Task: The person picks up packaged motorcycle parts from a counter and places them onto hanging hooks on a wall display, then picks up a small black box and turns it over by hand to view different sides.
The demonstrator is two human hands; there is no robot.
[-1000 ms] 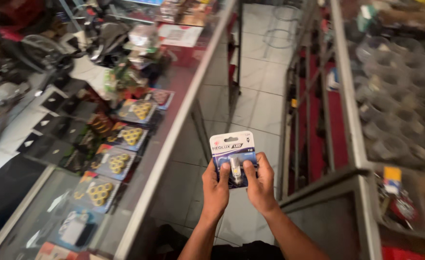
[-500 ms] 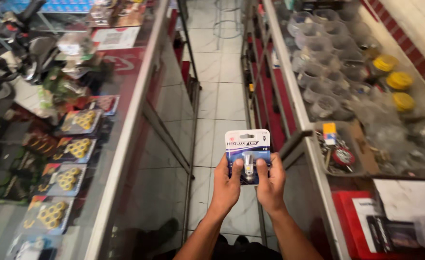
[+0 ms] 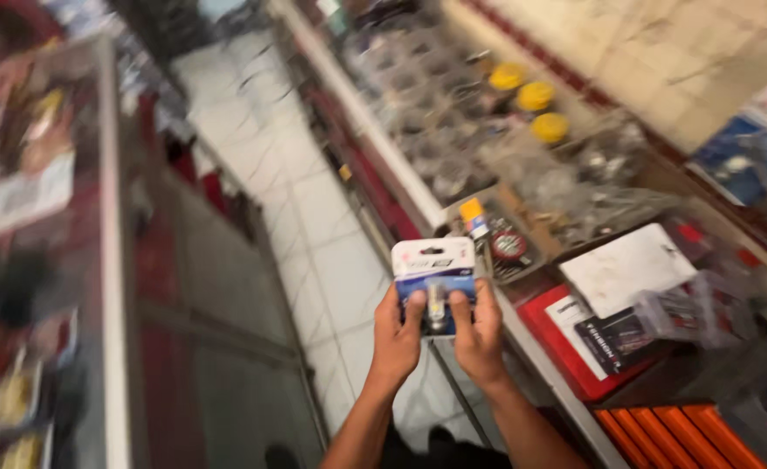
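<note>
Both hands are holding up one blister pack (image 3: 434,280), a white-and-blue card with a single small bulb showing in its clear bubble. The left hand (image 3: 398,334) is pinching the pack's lower left, the right hand (image 3: 479,334) its lower right, thumbs pressing the front. The card's long axis is running upright, rising just beyond the fingers, equally close to both hands. To the far right, three yellow lids (image 3: 529,97) are sitting on the counter (image 3: 574,408).

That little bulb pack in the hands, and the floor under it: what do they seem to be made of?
Bulb pack: apparently printed card, white above and blue below, with a clear plastic blister that glints over the bulb. Floor: pale glazed tiles, judging by the grid of joints and the sheen.
</note>
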